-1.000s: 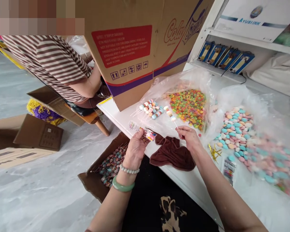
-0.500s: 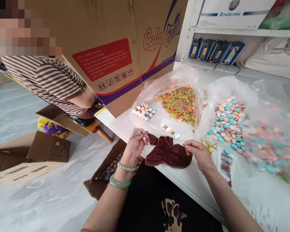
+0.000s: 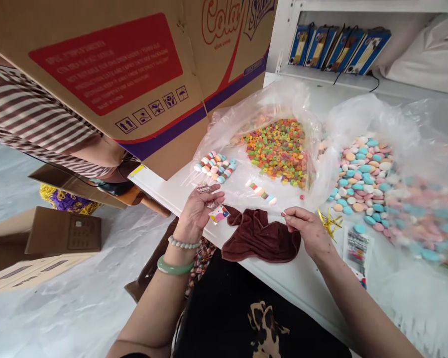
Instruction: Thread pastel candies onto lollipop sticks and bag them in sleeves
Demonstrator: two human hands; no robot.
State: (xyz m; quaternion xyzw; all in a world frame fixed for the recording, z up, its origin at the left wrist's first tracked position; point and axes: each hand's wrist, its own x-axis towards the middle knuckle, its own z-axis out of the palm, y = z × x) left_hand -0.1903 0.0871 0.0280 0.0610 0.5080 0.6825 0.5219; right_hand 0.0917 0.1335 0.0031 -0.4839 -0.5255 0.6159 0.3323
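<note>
My left hand (image 3: pixel 197 209), with a bead bracelet and a green bangle at its wrist, is closed on a small clear printed bag (image 3: pixel 219 214) by the table's near edge. My right hand (image 3: pixel 302 223) pinches the thin stick of a candy skewer. The skewer's marshmallow-like pieces and rings (image 3: pixel 260 193) lie towards the left, over the plastic sheeting. Between my hands a brown cloth (image 3: pixel 263 236) lies crumpled on the table. Beyond my left hand, several finished-looking candy skewers (image 3: pixel 215 166) lie side by side.
Colourful ring candies (image 3: pixel 278 151) and pastel oval candies (image 3: pixel 362 174) lie in open plastic bags. Gold twist ties (image 3: pixel 329 223) and a printed pouch (image 3: pixel 356 251) are right of my right hand. A large carton (image 3: pixel 164 99) stands at left, a person in a striped top (image 3: pixel 37 109) behind it.
My head view has shifted lower and closer. The bag in my left hand has turned, showing its colourful printed end. My right hand still pinches the skewer's stick.
</note>
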